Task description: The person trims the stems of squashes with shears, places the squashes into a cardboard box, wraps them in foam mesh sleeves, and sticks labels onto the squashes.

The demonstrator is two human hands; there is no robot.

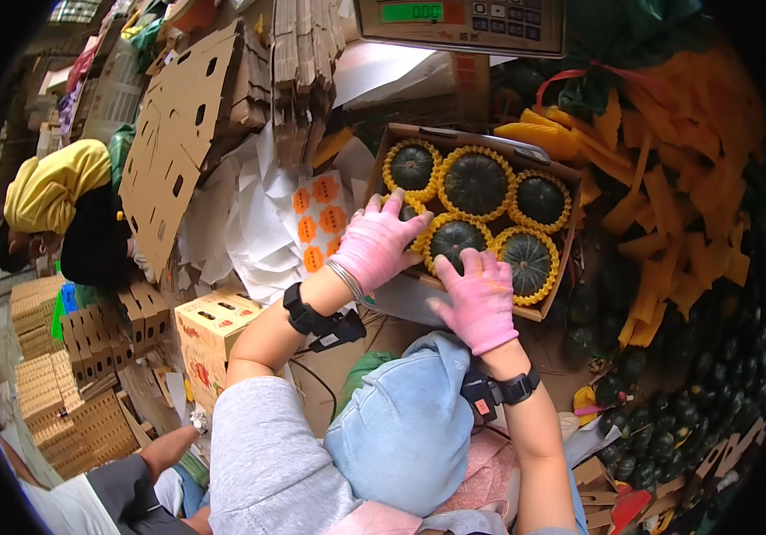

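Observation:
An open cardboard box (548, 308) holds several dark green squashes, each ringed by a yellow foam net. My left hand (374, 242), in a pink glove, rests on the netted squash at the box's near left corner, which it partly covers, fingers spread. In a matching glove, my right hand (476, 303) lies at the near edge of the box, its fingers apart and touching the front middle squash (457, 239). Right of it sits another netted squash (527, 263). A large squash (476, 183) is in the back row.
A scale (463, 25) stands beyond the box. Orange foam nets (668, 205) and loose squashes (668, 437) lie at right. At left are orange stickers (325, 192), flat cardboard (169, 134), a printed carton (204, 343) and a person in yellow (62, 187); another person is at lower left.

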